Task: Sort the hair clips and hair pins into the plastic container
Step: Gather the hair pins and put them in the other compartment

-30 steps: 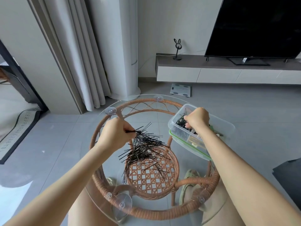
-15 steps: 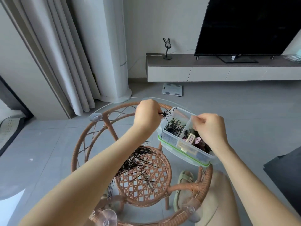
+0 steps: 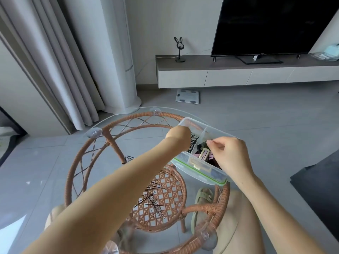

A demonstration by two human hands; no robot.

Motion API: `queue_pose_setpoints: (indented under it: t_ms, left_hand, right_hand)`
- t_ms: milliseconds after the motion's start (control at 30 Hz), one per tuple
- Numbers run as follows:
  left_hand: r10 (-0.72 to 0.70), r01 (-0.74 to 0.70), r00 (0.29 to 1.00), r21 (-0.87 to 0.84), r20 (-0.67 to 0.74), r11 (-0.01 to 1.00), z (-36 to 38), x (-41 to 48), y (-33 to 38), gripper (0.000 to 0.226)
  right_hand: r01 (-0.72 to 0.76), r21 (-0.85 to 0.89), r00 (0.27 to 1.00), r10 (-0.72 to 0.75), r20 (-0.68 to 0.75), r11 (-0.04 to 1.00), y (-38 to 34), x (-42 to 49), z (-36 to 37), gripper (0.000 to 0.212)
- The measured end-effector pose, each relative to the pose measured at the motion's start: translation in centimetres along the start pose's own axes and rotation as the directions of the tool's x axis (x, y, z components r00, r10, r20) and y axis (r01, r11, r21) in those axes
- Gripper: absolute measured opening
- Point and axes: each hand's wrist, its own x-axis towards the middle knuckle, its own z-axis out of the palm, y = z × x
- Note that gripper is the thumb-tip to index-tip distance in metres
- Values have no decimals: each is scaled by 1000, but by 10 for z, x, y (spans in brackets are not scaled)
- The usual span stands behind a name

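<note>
Now the left hand [image 3: 178, 134] reaches into the near-left compartment of the container [image 3: 185, 121], which sits at the far right edge of the glass worktop [image 3: 143, 136]. Its fingers are hidden behind the back of the hand, so I cannot tell whether they are pinching or spread. Black pins [image 3: 193, 142] poke out just beyond them, inside that compartment.

The right hand [image 3: 233, 154] hovers over the other compartment, thumb and forefinger pressed tip to tip. Whether those fingers [image 3: 213, 143] hold anything is too small to see. Clips [image 3: 203, 153] lie directly below them.

Loose pins [image 3: 156, 198] lie scattered on the worktop, well back from the left fingers, under the forearm.

To do this step well, the left fingers should probably part low inside the compartment, so the pins drop flat on their own side of the divider and do not spill among the clips. The right fingers could brace the container's rim, since it sits near the worktop's edge and might slide.
</note>
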Motion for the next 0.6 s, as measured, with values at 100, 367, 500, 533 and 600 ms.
queue_pose_setpoints:
  t_ms: [100,367,500,533,600]
  left_hand:
    - [98,-98,995,-11,12,995,-13,-4,-14,22]
    - [-83,-31,934,-312,-347,949,-12,-57,-94,31]
    - [-141,84,957,-224,-252,971,47,-77,-151,46]
    - [-145,95,966,-226,-215,970,62,-79,-158,49]
    - [-146,88,969,-276,-199,957,86,-85,-162,51]
  right_hand:
    - [15,3,1000,-15,-3,1000,-2,-3,3,25]
    - [190,168,958,-220,181,967,-41,-49,26,18]
    - [206,139,853,-247,460,969,-41,-69,87,45]
    - [190,105,834,-217,508,976,-42,-68,102,51]
    - [177,14,821,-155,549,984,-49,-61,128,57]
